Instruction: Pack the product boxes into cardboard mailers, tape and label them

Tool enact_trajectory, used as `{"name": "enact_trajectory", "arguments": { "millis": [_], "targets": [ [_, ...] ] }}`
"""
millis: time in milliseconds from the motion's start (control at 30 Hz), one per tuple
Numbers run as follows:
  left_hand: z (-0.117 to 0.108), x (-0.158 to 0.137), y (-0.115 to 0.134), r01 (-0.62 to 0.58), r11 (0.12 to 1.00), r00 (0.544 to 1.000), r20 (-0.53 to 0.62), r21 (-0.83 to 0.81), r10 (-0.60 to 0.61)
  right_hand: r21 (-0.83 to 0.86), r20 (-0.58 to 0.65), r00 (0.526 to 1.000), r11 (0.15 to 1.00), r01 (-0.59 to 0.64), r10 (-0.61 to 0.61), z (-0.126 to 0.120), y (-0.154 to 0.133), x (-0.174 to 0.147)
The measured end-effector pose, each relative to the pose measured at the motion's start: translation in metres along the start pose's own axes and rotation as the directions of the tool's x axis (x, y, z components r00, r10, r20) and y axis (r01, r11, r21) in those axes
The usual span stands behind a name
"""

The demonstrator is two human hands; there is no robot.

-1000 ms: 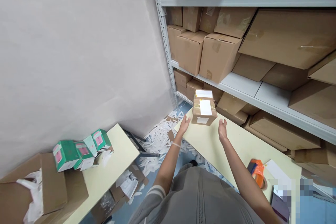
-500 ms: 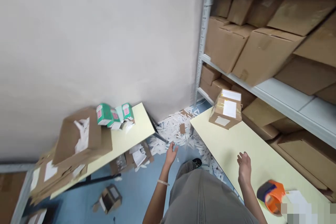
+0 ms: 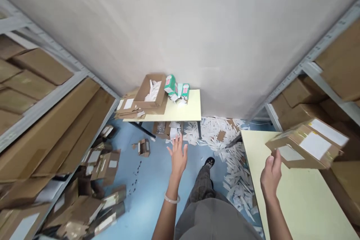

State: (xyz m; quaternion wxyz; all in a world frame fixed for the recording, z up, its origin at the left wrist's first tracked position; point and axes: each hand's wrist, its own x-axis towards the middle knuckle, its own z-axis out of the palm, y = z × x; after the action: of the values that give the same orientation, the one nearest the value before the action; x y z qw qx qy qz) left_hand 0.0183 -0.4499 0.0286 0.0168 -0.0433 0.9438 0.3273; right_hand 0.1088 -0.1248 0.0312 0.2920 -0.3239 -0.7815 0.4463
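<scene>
My left hand (image 3: 178,157) reaches out over the blue floor, fingers spread and nothing in it. A pale bracelet circles that wrist. Over the edge of the right-hand table (image 3: 306,195), my right hand (image 3: 271,174) is raised with its fingers loosely extended, and I see nothing held in it. Just beyond its fingertips is a taped cardboard box (image 3: 298,155) with white labels; whether they touch it I cannot tell.
A far table (image 3: 194,107) against the wall bears an open carton (image 3: 142,101), flattened cardboard and green-white boxes (image 3: 170,83). Paper strips (image 3: 216,127) litter the floor. Loaded shelves (image 3: 64,97) stand on both sides, and used cartons (image 3: 107,167) lie at left.
My view has swung left, bringing the left shelves into sight. The orange tape dispenser has left the view. My right hand now appears close to the labelled box; my left fingers have spread.
</scene>
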Motion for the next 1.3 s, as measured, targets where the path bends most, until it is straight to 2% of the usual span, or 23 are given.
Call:
{"name": "enact_trajectory", "arguments": {
  "millis": [67, 167, 267, 367, 467, 600, 733, 833, 900, 967, 1100, 1133, 1200, 1300],
  "targets": [
    [-0.024, -0.007, -0.027, 0.105, 0.993, 0.991, -0.092, 0.061, -0.1, 0.012, 0.132, 0.991, 1.0, -0.016, 0.015, 0.022, 0.003, -0.013],
    [-0.044, -0.02, -0.059, 0.251, 0.966, 0.955, -0.181, 0.066, -0.236, 0.0, 0.32, 0.947, 1.0, -0.002, 0.001, 0.054, 0.007, -0.028],
    [-0.05, -0.027, -0.082, 0.375, 0.927, 0.902, -0.24, 0.017, -0.36, -0.011, 0.394, 0.919, 1.0, 0.026, -0.02, 0.083, 0.0, -0.031],
    [-0.054, -0.014, -0.099, 0.404, 0.913, 0.88, -0.255, -0.044, -0.402, -0.016, 0.412, 0.91, 0.998, 0.062, -0.05, 0.112, -0.017, -0.022],
    [-0.067, 0.018, -0.113, 0.356, 0.93, 0.897, -0.247, -0.088, -0.367, -0.018, 0.397, 0.911, 0.992, 0.126, -0.109, 0.146, -0.04, -0.008],
    [-0.1, 0.081, -0.124, 0.273, 0.955, 0.919, -0.262, -0.119, -0.295, -0.013, 0.34, 0.93, 0.988, 0.151, -0.137, 0.2, -0.073, 0.002],
    [-0.133, 0.142, -0.132, 0.144, 0.983, 0.95, -0.262, -0.114, -0.17, 0.042, 0.328, 0.941, 0.996, 0.077, -0.086, 0.269, -0.112, -0.013],
    [-0.146, 0.177, -0.142, 0.075, 0.993, 0.98, -0.18, -0.09, -0.09, 0.093, 0.377, 0.923, 0.995, 0.039, -0.072, 0.321, -0.138, -0.033],
    [-0.149, 0.196, -0.15, 0.062, 0.995, 0.99, -0.122, -0.072, -0.071, 0.125, 0.416, 0.902, 0.99, 0.068, -0.114, 0.351, -0.151, -0.036],
    [-0.15, 0.211, -0.159, 0.07, 0.995, 0.993, -0.092, -0.065, -0.076, 0.123, 0.431, 0.886, 0.984, 0.131, -0.172, 0.375, -0.164, -0.025],
    [-0.148, 0.242, -0.174, 0.11, 0.989, 0.99, -0.082, -0.097, -0.118, 0.019, 0.395, 0.874, 0.954, 0.299, -0.282, 0.42, -0.194, 0.033],
    [-0.148, 0.25, -0.176, 0.121, 0.987, 0.988, -0.082, -0.107, -0.13, -0.006, 0.395, 0.858, 0.933, 0.361, -0.329, 0.435, -0.204, 0.047],
    [-0.148, 0.268, -0.178, 0.134, 0.983, 0.985, -0.096, -0.123, -0.147, -0.044, 0.446, 0.783, 0.864, 0.502, -0.433, 0.475, -0.224, 0.067],
    [-0.152, 0.294, -0.174, 0.15, 0.979, 0.973, -0.157, -0.137, -0.171, -0.161, 0.577, 0.665, 0.732, 0.662, -0.474, 0.552, -0.248, 0.07]
  ]
}}
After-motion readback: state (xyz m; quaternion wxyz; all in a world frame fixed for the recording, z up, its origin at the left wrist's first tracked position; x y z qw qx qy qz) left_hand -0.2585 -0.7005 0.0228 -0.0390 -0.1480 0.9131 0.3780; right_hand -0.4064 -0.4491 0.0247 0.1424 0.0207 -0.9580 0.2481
